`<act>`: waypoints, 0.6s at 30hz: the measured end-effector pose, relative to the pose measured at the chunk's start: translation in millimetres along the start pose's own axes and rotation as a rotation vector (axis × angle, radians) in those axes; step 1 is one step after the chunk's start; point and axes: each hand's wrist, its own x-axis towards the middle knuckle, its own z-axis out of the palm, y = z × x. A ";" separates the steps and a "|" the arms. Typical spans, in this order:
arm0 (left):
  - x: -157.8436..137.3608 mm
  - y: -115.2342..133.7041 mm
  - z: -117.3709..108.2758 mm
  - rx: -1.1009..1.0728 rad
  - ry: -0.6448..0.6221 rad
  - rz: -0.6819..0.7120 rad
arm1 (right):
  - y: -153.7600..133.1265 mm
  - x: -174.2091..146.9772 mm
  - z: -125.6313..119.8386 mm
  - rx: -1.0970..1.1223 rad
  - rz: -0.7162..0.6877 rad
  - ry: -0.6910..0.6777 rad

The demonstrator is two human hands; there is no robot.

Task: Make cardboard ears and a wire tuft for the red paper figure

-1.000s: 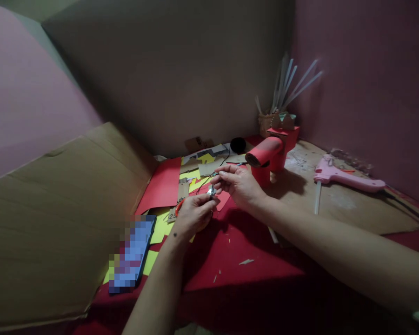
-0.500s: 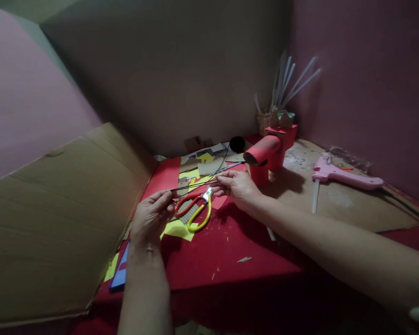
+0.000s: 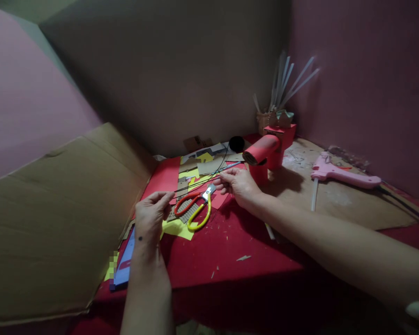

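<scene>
A thin black cord [image 3: 197, 184] stretches in several strands between my two hands. My left hand [image 3: 152, 211] is closed in a pinch on its left end. With thumb and fingertips, my right hand [image 3: 237, 184] grips the other end, and a loose strand rises from there toward a round black thing [image 3: 236, 144] at the back, perhaps a spool. Below the cord lie scissors [image 3: 206, 197] with one red and one yellow handle, on corrugated cardboard and yellow paper [image 3: 179, 229]. A red paper tube piece [image 3: 263, 150] stands just beyond my right hand.
A pink glue gun [image 3: 342, 173] with its stick pointing down rests on a brown board [image 3: 321, 204] at the right. Glue sticks [image 3: 289, 81] stand in a container at the back. A large cardboard panel [image 3: 59, 218] slopes up on the left. Scraps litter the red cloth [image 3: 226, 251].
My hands have drawn slightly farther apart, with the cord still between them. My left wrist has turned a little. The scissors and the things around stay put.
</scene>
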 end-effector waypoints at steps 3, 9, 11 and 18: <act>1.0 -3.4 -0.4 0.071 0.032 0.000 | -1.3 -0.2 0.5 -0.019 0.000 0.005; -12.8 8.8 -8.3 0.156 -0.010 -0.030 | -4.9 0.1 1.7 -0.060 0.013 0.000; -20.5 17.9 -12.3 0.140 -0.077 -0.065 | -6.1 0.2 3.4 -0.075 0.025 -0.003; -22.7 27.2 -24.3 -0.079 -0.374 -0.285 | -10.5 1.8 14.6 -0.103 0.070 0.010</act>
